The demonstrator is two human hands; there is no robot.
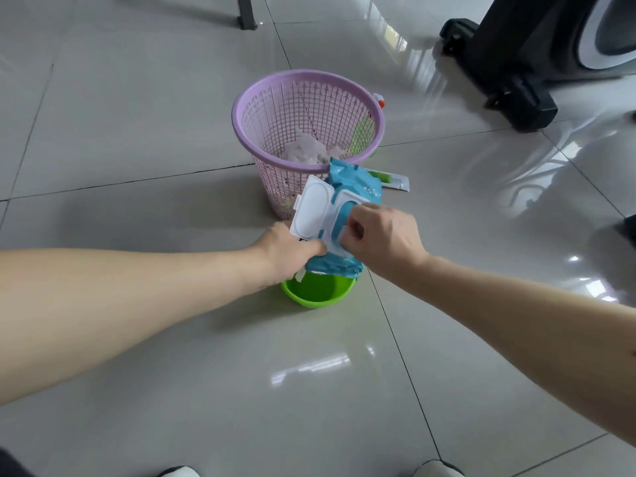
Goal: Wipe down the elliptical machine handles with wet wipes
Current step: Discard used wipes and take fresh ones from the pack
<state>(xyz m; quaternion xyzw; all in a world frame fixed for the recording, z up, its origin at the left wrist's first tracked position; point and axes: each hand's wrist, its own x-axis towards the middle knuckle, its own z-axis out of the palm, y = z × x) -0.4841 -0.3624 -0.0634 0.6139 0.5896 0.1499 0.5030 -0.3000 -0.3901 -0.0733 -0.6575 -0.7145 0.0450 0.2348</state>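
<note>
Two hands at frame centre: left hand [292,249] gripping pack [354,184] from below; right hand [382,232] with curled fingers, pinching at pack's opening, lid [311,211] flipped open. Underneath, green bowl [309,302]. Behind, purple basket [272,180] with crumpled wipes [309,149]. Upper right, elliptical [537,46].

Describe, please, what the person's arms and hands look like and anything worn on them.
The left forearm and right forearm are bare to the frame's edge: no sleeves. The left hand and right hand wear no gloves; neither wrist shows a watch or band. No ring shows, though fingers are partly hidden.
</note>
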